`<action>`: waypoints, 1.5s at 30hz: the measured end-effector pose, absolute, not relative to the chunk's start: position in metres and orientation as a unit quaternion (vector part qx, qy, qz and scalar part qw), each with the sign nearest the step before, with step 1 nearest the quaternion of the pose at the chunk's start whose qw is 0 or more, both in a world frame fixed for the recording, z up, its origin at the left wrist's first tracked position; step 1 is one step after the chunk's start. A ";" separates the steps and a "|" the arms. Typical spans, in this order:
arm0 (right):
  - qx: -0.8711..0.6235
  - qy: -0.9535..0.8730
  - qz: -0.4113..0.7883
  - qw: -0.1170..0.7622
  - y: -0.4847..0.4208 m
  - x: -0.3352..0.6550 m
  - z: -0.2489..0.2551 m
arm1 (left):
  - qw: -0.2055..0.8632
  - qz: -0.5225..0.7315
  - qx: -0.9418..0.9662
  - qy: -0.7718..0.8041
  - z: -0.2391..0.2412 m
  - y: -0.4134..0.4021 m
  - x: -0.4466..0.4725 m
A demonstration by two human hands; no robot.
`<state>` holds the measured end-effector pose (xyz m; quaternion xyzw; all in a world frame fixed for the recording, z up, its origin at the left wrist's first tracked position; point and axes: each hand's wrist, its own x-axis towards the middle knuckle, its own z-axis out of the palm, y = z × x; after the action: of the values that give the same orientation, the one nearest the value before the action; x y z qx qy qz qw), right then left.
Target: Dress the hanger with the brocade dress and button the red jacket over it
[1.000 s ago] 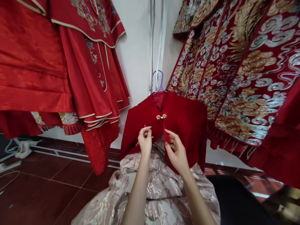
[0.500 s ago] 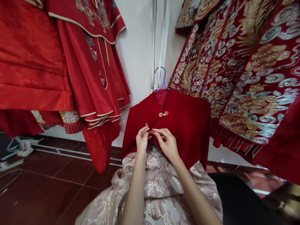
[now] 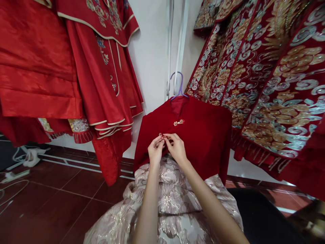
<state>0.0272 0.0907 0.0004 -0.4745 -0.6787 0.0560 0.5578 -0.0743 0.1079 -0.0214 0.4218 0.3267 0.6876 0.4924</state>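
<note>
A dark red velvet jacket (image 3: 203, 135) hangs in front of me on a purple hanger (image 3: 179, 86), over a pale gold brocade skirt (image 3: 172, 203). A pearl clasp (image 3: 178, 122) near its collar is fastened. My left hand (image 3: 155, 151) and my right hand (image 3: 176, 147) meet at the jacket's front opening just below. Both pinch a second small pearl clasp (image 3: 161, 136) where the two front edges come together.
Red satin garments (image 3: 76, 67) hang on the left, heavily embroidered red and gold robes (image 3: 266, 74) on the right. A white wall (image 3: 152, 51) is behind. Cables and a power strip (image 3: 17, 166) lie on the dark red tiled floor at the left.
My hands came together: the right hand pulled the jacket's right front edge across to the left edge, closing the gap, and both now pinch the lower clasp.
</note>
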 end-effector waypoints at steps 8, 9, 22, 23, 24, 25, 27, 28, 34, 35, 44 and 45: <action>-0.481 -0.683 0.046 0.548 0.090 0.025 0.004 | 0.380 0.714 0.468 0.355 -0.022 0.115 -0.072; -0.481 -0.683 0.046 0.549 0.090 0.025 0.004 | 0.367 0.711 0.478 0.363 -0.021 0.115 -0.073; -0.479 -0.660 0.061 0.576 0.094 0.023 0.009 | 0.299 0.669 0.551 0.399 -0.016 0.108 -0.085; -0.476 -0.658 0.080 0.577 0.094 0.026 0.009 | 0.307 0.670 0.553 0.389 -0.017 0.109 -0.086; -0.473 -0.655 0.107 0.579 0.092 0.030 0.008 | 0.314 0.670 0.552 0.384 -0.019 0.110 -0.087; -0.470 -0.650 0.138 0.580 0.089 0.035 0.006 | 0.318 0.672 0.549 0.383 -0.021 0.111 -0.089; -0.468 -0.635 0.197 0.582 0.077 0.047 -0.003 | 0.325 0.671 0.535 0.396 -0.025 0.115 -0.095; -0.470 -0.627 0.219 0.581 0.070 0.054 -0.009 | 0.328 0.669 0.528 0.408 -0.027 0.116 -0.098; -0.526 -0.606 0.255 0.540 0.039 0.085 -0.050 | 0.349 0.592 0.549 0.476 -0.046 0.125 -0.112; -0.534 -0.610 0.243 0.533 0.040 0.087 -0.054 | 0.355 0.571 0.557 0.488 -0.049 0.125 -0.113; -0.531 -0.609 0.201 0.554 0.060 0.078 -0.082 | 0.439 0.429 0.604 0.508 -0.057 0.117 -0.115; -0.526 -0.607 0.204 0.560 0.061 0.076 -0.084 | 0.443 0.421 0.613 0.501 -0.056 0.116 -0.115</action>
<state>0.0765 0.0609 -0.0843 -0.5257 -0.6072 0.2039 0.5598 -0.1146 0.1163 -0.0560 0.6127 0.5010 0.4214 0.4428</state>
